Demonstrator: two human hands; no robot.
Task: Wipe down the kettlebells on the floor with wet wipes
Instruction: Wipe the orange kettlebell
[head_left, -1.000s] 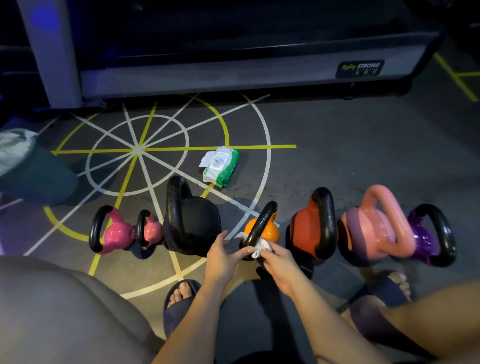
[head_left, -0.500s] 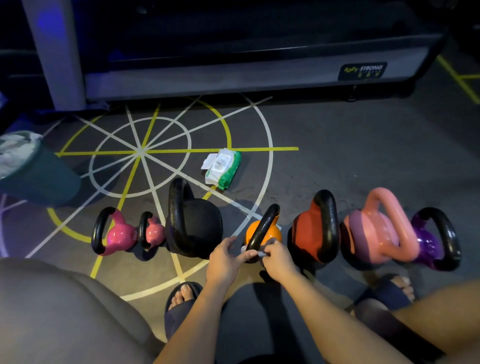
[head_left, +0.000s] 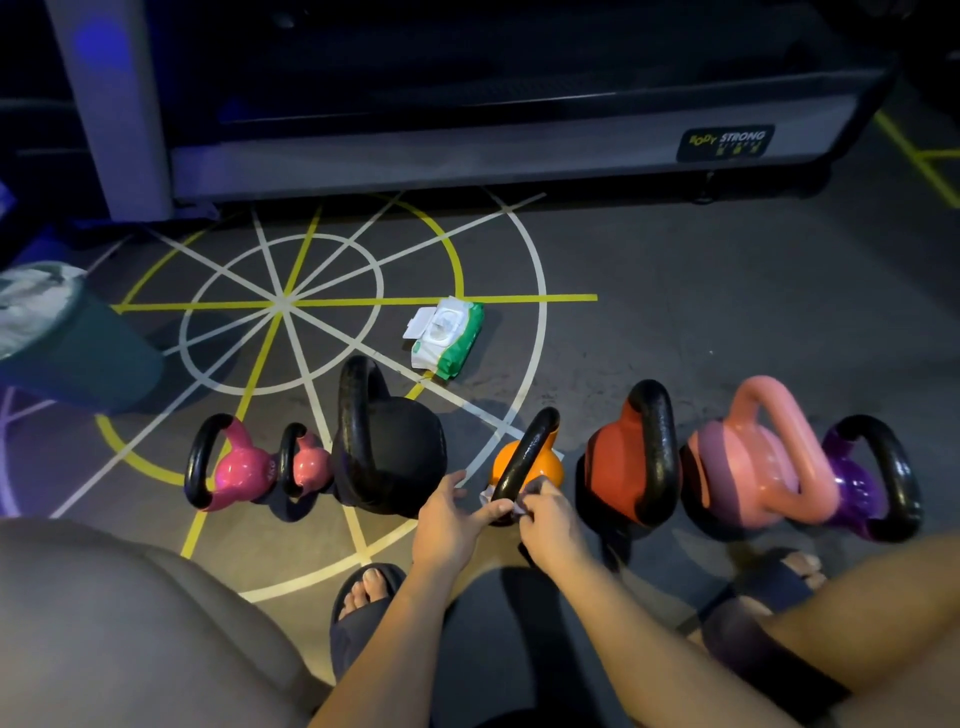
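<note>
Kettlebells stand in a row on the marked grey floor. From the left: magenta kettlebell, small pink kettlebell, big black kettlebell, orange kettlebell with a glossy black handle, red kettlebell, large pink kettlebell, purple kettlebell. The left hand pinches the orange one's handle at its near end with thumb and forefinger, the other fingers loose. The right hand curls round a wet wipe against that handle. A wipes pack lies lid-open beyond the row.
</note>
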